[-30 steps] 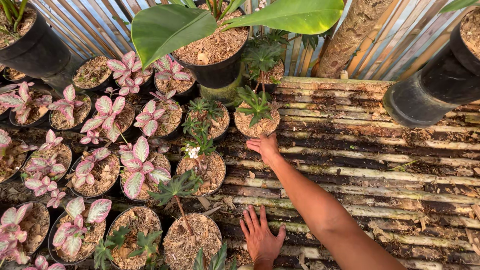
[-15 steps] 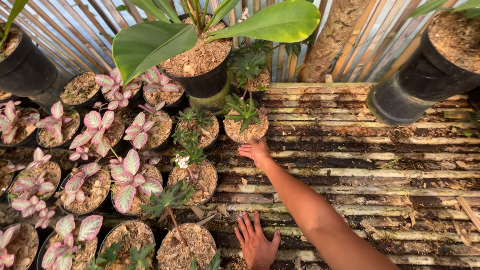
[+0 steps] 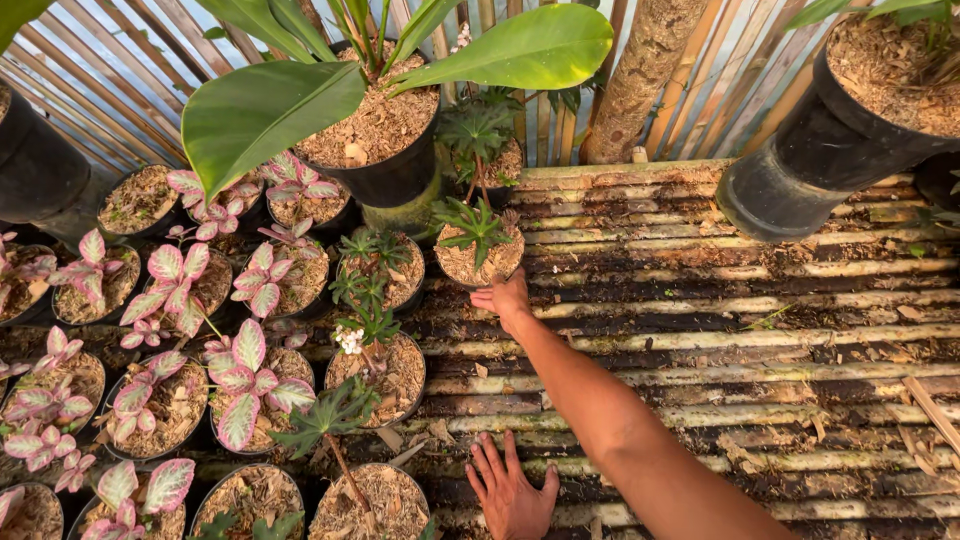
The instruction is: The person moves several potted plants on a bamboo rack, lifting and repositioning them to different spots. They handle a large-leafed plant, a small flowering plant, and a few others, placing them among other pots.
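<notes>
Change since the earlier frame: my right arm has stayed stretched toward the same small pot, my left hand has stayed flat on the slats, and the view has tipped slightly so the pots sit lower in it.

Item, nearest: my left hand (image 3: pixel 512 490), open, fingers spread, palm down on the bamboo slat bench (image 3: pixel 700 340), gripping nothing. It lies just right of the near pot of brown mulch (image 3: pixel 370 505), which carries a thin-stemmed green seedling.

Item, middle: my right hand (image 3: pixel 505 298), reached forward, fingertips touching the near rim of the small pot with a spiky green plant (image 3: pixel 478 250). Fingers are loosely curled against the rim; I cannot tell whether they close on it. The pot stands upright at the left edge of the bare slats.

Item, left of it: rows of small pots, the pink-leaved plants (image 3: pixel 240 385) toward the left, green seedlings nearer my arm.

Item, far: the large black pot with broad green leaves (image 3: pixel 385 140), just behind the small pot. A second large black pot (image 3: pixel 830 150) stands far right, well apart, against the slatted fence (image 3: pixel 720 90).
</notes>
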